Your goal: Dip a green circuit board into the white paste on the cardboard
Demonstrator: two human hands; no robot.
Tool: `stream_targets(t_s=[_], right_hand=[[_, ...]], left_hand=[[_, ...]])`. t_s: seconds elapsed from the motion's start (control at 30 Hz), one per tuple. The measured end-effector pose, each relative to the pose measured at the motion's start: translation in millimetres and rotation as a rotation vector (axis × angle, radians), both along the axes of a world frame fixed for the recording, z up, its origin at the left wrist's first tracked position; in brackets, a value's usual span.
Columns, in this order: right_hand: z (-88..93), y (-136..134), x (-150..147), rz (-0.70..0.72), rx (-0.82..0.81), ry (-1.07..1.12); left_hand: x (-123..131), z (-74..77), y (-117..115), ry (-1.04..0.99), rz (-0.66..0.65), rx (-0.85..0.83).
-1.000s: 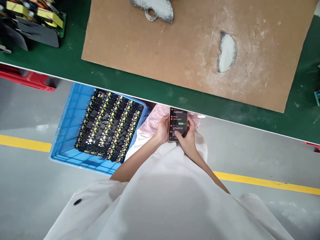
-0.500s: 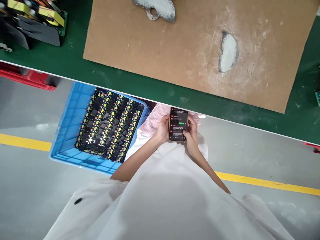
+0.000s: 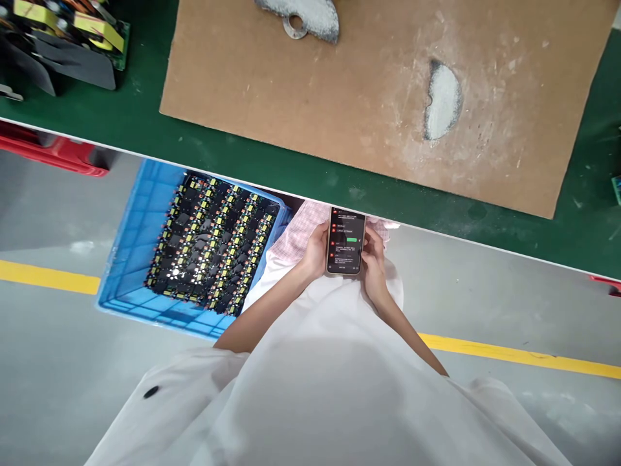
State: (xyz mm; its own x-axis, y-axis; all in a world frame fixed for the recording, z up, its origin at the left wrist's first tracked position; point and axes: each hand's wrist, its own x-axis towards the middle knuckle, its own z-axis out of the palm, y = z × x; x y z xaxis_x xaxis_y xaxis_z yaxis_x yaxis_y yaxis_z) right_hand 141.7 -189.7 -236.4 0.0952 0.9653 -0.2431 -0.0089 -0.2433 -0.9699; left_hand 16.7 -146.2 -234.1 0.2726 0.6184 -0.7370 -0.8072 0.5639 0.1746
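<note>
Here's the phone [image 3: 345, 226], just off centre toward three o'clock, and it's showing pale lines of writing [image 3: 344, 260], with a green bubble [image 3: 352, 239] at its three o'clock side: all too small to read!

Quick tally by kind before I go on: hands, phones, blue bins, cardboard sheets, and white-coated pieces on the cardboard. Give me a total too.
Hands: 2 (left hand, right hand)
Phone: 1
Blue bin: 1
Cardboard: 1
White-coated pieces: 2 (half-disc at right, top piece cut off by the frame)
Total: 7
</note>
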Motion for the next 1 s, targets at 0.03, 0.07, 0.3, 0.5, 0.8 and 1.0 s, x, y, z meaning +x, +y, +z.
stream_targets(t_s=[0.03, 0.07, 0.3, 0.5, 0.8, 1.0], right_hand=[[-0.4, -0.1, 0.1, 0.001, -0.001, -0.003], [-0.7, -0.3, 0.0, 0.001, 0.000, -0.005], [-1.3, -0.7, -0.1, -0.001, 0.009, 0.019], [-3.4, -0.5, 0.9, 0.002, 0.014, 0.025], [-3.3, -0.7, 0.9, 0.006, 0.001, 0.019], [-3.1, -0.6, 0.8, 0.010, 0.014, 0.019]], left_hand=[[0.0, 0.1, 0.0, 0.000, 0.000, 0.000], [-0.1, 0.1, 0.1, -0.001, 0.001, 0.000], [-0.2, -2.5, -0.2, 0.004, -0.002, 0.025], [-0.1, -3.6, -1.5, -0.013, -0.014, 0.047], [1.0, -3.4, -0.5, 0.000, -0.003, 0.016], [-0.3, -5.0, -0.8, 0.013, -0.013, 0.029]])
